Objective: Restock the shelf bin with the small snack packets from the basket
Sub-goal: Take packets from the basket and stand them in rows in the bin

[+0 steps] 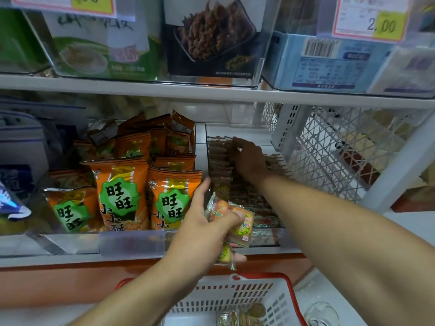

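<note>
My left hand point(204, 228) is clamped on a bunch of small snack packets point(236, 221), thumb across their front, fingers curled behind. It holds them at the front edge of the clear shelf bin point(235, 131), just above the basket point(237, 296).

My right hand point(249, 157) reaches deep into the shelf bin, fingers extended and resting on the rows of dark packets point(220, 161) already stacked there; I cannot tell whether any fingertip pinches one.

The basket, white with a red rim, sits below the shelf bin and contains more packets at its bottom.

Left of the shelf bin stands a second bin of orange snack bags point(117, 191). Right of the shelf bin stands a white lattice crate point(329, 147).
</note>
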### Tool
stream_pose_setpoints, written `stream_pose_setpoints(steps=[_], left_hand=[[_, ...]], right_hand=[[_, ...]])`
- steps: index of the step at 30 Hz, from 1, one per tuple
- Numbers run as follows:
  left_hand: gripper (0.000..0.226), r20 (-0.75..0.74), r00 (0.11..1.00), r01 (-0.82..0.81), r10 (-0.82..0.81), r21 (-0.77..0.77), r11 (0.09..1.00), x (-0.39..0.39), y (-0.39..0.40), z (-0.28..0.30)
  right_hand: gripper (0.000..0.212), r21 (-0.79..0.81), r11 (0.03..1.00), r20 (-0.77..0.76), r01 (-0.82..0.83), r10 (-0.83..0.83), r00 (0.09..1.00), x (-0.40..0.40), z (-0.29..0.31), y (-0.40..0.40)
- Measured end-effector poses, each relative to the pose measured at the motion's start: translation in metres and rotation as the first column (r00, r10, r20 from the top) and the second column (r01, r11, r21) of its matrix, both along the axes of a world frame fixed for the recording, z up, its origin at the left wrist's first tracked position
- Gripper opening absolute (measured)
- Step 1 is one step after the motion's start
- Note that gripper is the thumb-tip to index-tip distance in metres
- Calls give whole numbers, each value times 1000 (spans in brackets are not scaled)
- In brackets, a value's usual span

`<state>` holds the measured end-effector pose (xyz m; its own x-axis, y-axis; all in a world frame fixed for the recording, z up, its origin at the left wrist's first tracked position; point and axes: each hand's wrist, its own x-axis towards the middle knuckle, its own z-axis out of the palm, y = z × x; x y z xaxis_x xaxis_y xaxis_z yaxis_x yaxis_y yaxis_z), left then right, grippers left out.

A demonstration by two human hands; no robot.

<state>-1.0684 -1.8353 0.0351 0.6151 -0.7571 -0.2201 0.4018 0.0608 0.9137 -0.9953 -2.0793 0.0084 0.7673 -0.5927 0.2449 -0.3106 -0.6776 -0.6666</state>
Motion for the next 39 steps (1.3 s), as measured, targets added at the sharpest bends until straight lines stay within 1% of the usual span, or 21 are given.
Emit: stream_pose_setpoints(steps=[3, 9, 12, 14, 15, 17, 19, 20, 22, 23, 24, 26, 28, 29, 30, 32, 34, 35, 36, 37, 39], left_hand=[[90, -1, 1000, 5, -5, 17, 1000, 0, 3, 3], [89, 25, 1000, -15, 14, 34, 999, 1, 7, 4], [84, -5, 999, -38, 38, 17, 999, -1, 9, 5], [76, -66, 996, -57, 56, -13, 998, -4, 13, 8], [70, -95, 994, -64, 62, -27, 998, -5, 16, 10], [55, -133, 989, -78, 71, -46, 996, -8, 21, 15], [43, -157, 984, -87, 77, -54, 995, -9, 26, 20], [40, -167, 983, -91, 81, -56, 994, -9, 28, 22], [37, -171, 982, -87, 76, -58, 995, -10, 35, 25], [36, -168, 984, -67, 58, -49, 996, -10, 35, 28], [35, -165, 985, -45, 40, -27, 999, -12, 37, 30], [27, -131, 991, -18, 28, 76, 997, -9, 32, 34], [24, -104, 995, 14, -6, 77, 997, -5, 33, 33], [27, -99, 995, -1, 8, 70, 998, -2, 34, 31], [30, -97, 995, -20, 28, 83, 996, 1, 35, 30], [28, -161, 984, -62, 77, 96, 993, 0, 40, 31], [21, -237, 969, -53, 70, 77, 996, -7, 41, 33], [22, -198, 979, -36, 48, 65, 997, -9, 45, 32], [22, -148, 988, -23, 32, 64, 998, -12, 48, 31], [22, -112, 994, -7, 14, 61, 998, -12, 48, 29], [21, -90, 996, 30, -26, 53, 998, -12, 48, 28]], right_hand=[[44, -68, 997, -88, -48, 42, 995, 1, 1, -1], [36, -9, 1000, -12, 9, -9, 1000, -1, 5, -5], [52, -12, 999, -63, 38, -39, 997, -4, 7, -7], [58, -6, 999, -35, 48, -48, 998, -10, 16, -4], [52, -16, 998, 13, 54, -53, 998, -16, 24, 2], [27, -23, 998, 130, 60, -56, 990, -33, 43, 20], [8, 80, 996, 238, -37, 17, 971, -62, 61, 47], [10, 116, 985, 242, -127, 96, 966, -82, 67, 62], [34, 92, 947, 96, -309, 300, 949, -126, 76, 91], [42, 56, 927, 2, -372, 372, 928, -145, 78, 103], [42, 35, 909, -66, -416, 417, 906, -162, 78, 114], [32, 90, 907, -79, -411, 418, 905, -181, 73, 126], [22, 273, 903, 1, -332, 345, 939, -188, 70, 129], [21, 402, 867, 55, -296, 299, 953, -189, 70, 129], [23, 528, 802, 109, -280, 262, 959, -190, 71, 129], [30, 736, 605, 205, -305, 230, 951, -192, 74, 127], [35, 868, 397, 236, -297, 196, 952, -193, 75, 127], [38, 912, 311, 217, -267, 187, 958, -193, 76, 128], [38, 937, 256, 188, -236, 200, 962, -192, 76, 128], [34, 949, 233, 161, -215, 230, 960, -191, 75, 129], [23, 953, 219, 141, -207, 286, 948, -191, 73, 131]])
